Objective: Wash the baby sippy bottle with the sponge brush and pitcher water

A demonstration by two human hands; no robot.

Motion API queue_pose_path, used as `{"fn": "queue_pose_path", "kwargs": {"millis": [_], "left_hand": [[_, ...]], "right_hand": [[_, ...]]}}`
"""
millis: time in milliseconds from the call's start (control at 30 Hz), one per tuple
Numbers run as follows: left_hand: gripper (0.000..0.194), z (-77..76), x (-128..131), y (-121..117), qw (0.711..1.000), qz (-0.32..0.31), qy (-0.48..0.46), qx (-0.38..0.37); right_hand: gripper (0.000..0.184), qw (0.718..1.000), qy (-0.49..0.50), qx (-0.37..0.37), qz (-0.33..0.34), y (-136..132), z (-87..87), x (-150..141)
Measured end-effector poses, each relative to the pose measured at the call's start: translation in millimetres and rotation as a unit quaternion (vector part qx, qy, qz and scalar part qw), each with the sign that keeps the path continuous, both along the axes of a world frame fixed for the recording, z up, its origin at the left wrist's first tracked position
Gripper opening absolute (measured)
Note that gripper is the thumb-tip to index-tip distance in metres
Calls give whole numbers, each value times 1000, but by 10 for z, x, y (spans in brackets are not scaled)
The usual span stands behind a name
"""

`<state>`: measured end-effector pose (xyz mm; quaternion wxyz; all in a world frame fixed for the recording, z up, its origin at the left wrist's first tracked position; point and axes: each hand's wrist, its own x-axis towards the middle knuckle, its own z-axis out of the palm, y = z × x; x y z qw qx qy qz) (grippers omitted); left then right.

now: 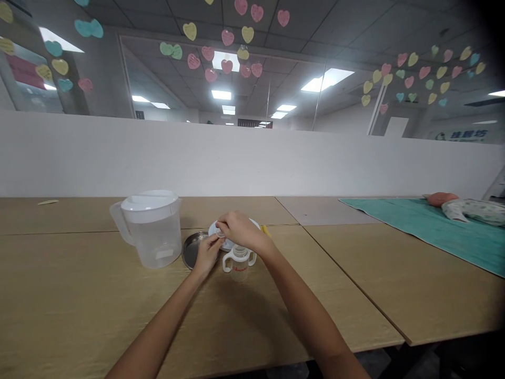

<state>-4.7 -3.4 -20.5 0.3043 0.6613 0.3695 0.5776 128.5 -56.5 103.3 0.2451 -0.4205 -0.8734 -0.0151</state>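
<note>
Both hands meet above the table, just behind a baby bottle. My left hand point(208, 253) and my right hand point(239, 229) pinch a small translucent piece point(221, 233) between their fingertips; it may be a bottle nipple, but the fingers cover much of it. Upright below my right wrist stands the clear baby bottle point(239, 269), with two white side handles, red print and no cap on its neck. A white plate point(254, 223) lies behind the hands, partly hidden by them. To the left, a round metal dish point(190, 251) is partly covered by my left hand.
A lidded translucent pitcher point(158, 237) stands left of the dish. Something yellow point(265, 230) lies beside the plate. On the right, a green mat point(418, 221) carries a baby doll point(469, 208) in patterned clothing. A low white wall point(236, 163) borders the table's back.
</note>
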Motion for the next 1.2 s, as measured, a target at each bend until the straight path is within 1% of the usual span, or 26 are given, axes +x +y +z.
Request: {"fn": "queue_pose_path", "kwargs": {"millis": [167,267,367,467,667,767,900,1033,1200], "left_hand": [[28,-31,-20,28,1000,3,-17,-2],[28,-52,-28,51,1000,-7,-16,-8],[30,-53,-36,75,1000,-6,-4,-4],[29,-32,-40,79,1000,4,8,15],[27,-12,-33,42,997,22,46,56],[27,-23,-36,36,996,23,54,65],[26,-41,-49,46,997,11,54,57],[26,-57,-57,51,996,20,59,64],[25,-70,-45,56,996,25,46,67]], "right_hand": [[28,1000,-5,-13,-7,11,-15,-13],[29,1000,-17,-16,-9,14,-12,-11],[29,999,-37,8,-11,-11,7,-15],[30,997,-58,37,-18,-78,42,-19],[31,994,-87,48,-43,-210,97,-54],[31,993,-90,54,-51,-209,85,-77],[32,991,-99,65,-54,-187,58,-86],[33,991,-93,76,-55,-192,54,-95],[32,992,-95,66,-57,-185,55,-126]]}}
